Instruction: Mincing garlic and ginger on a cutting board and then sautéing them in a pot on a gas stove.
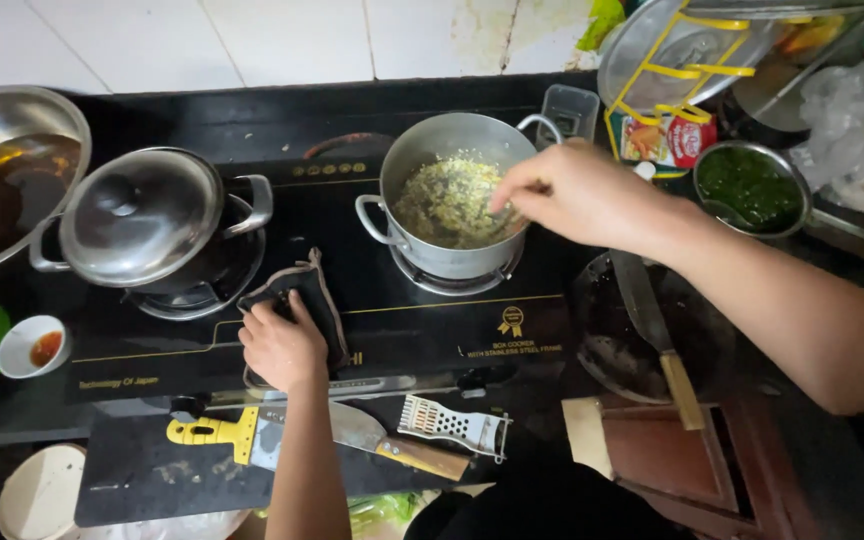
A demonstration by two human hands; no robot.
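**Stirring the open pot, cloth held ready**

R hand (577, 195) is over the open steel pot (449, 200) on the right burner, fingers pinched round what looks like a thin utensil handle dipping into the chopped yellow-green mix (447, 198); the tool itself is mostly hidden. Wrist sits above the rim, prob. to stay clear of the hot metal.

L hand (280, 345) rests on a dark folded cloth (302, 290) near the front of the black stove (412, 330), fingers curled over it; can't tell if it's truly gripped or just pressed down. Cloth lies between the two burners, handy for either pot's handles.

Left burner: lidded pot (142, 215). Near edge: cleaver (372, 435), yellow-handled scraper (217, 432), small grater (452, 425). Far right: bowl of chopped greens (749, 185), within reach of the pot. Small sauce dish (34, 345) at left.
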